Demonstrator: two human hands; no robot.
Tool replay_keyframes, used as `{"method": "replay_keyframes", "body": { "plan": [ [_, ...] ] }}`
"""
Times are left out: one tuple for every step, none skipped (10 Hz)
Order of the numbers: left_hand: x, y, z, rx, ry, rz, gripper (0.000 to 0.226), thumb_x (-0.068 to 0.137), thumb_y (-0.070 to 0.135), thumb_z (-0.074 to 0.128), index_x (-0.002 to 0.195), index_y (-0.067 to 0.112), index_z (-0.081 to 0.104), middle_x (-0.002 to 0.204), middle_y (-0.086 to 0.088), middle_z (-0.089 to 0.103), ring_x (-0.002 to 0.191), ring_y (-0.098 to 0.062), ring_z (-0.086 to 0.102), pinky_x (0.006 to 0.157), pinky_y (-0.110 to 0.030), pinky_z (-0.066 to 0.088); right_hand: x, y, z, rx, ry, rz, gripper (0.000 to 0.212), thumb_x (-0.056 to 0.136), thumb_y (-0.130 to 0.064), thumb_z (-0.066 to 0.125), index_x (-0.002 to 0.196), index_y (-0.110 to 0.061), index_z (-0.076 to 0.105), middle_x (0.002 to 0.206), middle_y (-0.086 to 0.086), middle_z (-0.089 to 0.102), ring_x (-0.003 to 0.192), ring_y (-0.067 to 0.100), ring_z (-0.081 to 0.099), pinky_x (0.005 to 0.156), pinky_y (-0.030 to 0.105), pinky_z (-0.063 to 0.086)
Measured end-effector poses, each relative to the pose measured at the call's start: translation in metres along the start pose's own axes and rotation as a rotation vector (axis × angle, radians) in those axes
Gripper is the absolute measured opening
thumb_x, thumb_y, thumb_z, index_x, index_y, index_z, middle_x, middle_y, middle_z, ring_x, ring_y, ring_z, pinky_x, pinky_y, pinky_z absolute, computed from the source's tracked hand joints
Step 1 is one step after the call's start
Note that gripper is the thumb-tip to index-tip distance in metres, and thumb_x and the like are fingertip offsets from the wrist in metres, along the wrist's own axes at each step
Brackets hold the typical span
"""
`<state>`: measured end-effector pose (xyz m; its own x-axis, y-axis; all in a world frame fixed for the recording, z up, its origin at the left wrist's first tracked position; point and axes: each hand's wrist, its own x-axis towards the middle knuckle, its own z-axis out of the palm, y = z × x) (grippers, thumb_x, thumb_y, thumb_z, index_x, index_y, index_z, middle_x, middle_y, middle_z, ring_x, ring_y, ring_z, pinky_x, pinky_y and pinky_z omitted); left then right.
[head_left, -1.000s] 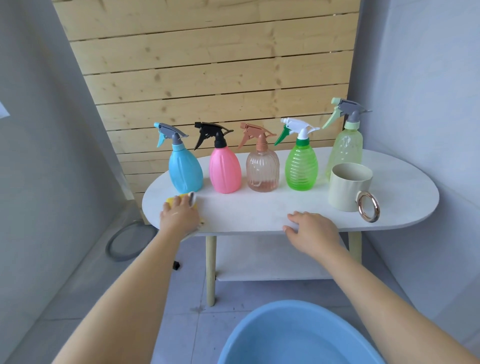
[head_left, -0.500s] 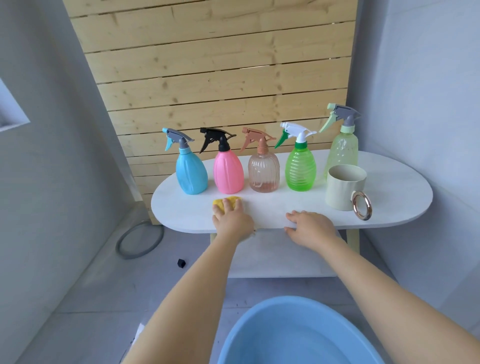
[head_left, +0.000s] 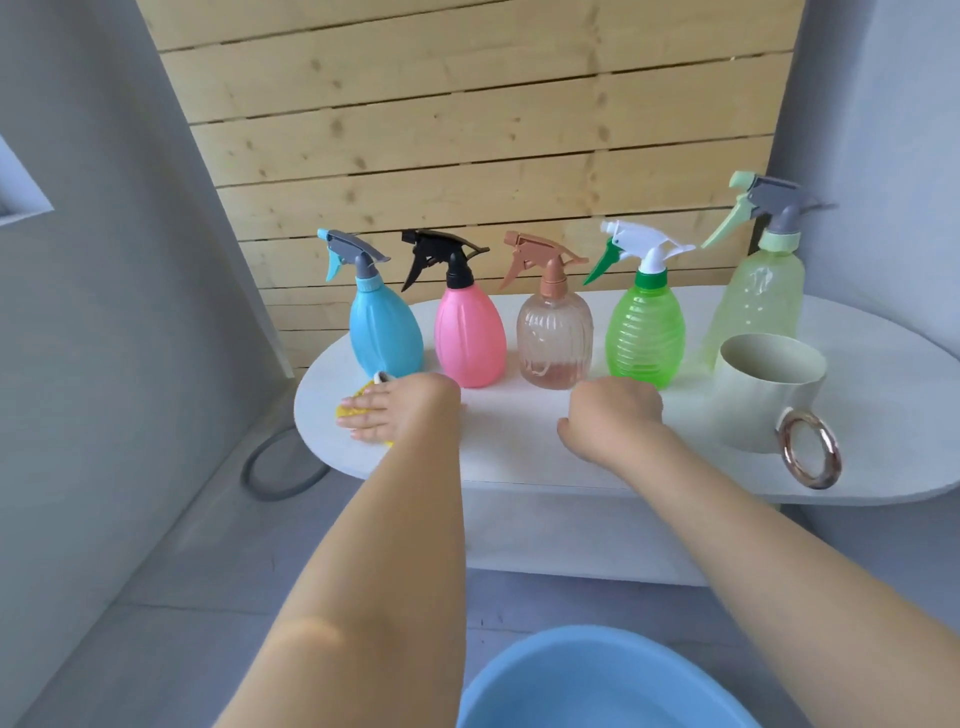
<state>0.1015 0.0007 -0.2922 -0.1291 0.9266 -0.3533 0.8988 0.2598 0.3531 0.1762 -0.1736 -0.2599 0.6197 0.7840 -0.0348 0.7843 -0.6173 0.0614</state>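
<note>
Our left hand lies flat, fingers straight, pressing the yellow sponge onto the white table, left of the pink bottle and nearer us. Our right hand rests on the tabletop to the right of that bottle, fingers loosely bent, holding nothing.

We judge the sponge soft, light and squashy; it should slide under a flat palm, and its near edge is the place to pinch it.

The blue bottle stands just beyond the sponge, left of the pink one, and looks light and easy to tip. Right of the pink bottle stand a clear bottle, a green bottle, a pale bottle and a mug. A blue basin sits well nearer us.
</note>
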Motion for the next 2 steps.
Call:
{"method": "replay_keyframes", "body": {
  "plan": [
    [-0.001,0.01,-0.008,-0.103,-0.033,-0.025,0.057,0.104,0.026,0.021,0.151,0.007,-0.004,0.159,-0.016,-0.01,0.145,-0.038,-0.009,0.116,-0.05,-0.005,0.022,-0.01,-0.004,0.003,-0.071,-0.002,0.029,0.091,-0.028,0.052,0.116,-0.016,0.059,0.117,0.002,0.061,0.11,0.024,0.058,0.07,0.023,0.036],
    [0.013,0.008,-0.003,-0.142,-0.125,-0.073,0.06,0.102,0.035,0.025,0.152,0.009,0.003,0.159,-0.015,-0.004,0.145,-0.038,-0.006,0.115,-0.05,-0.006,0.031,-0.016,-0.021,0.069,-0.175,-0.007,0.035,0.092,-0.03,0.05,0.122,-0.013,0.055,0.124,0.004,0.058,0.114,0.025,0.056,0.075,0.025,0.036]
  ]
}}
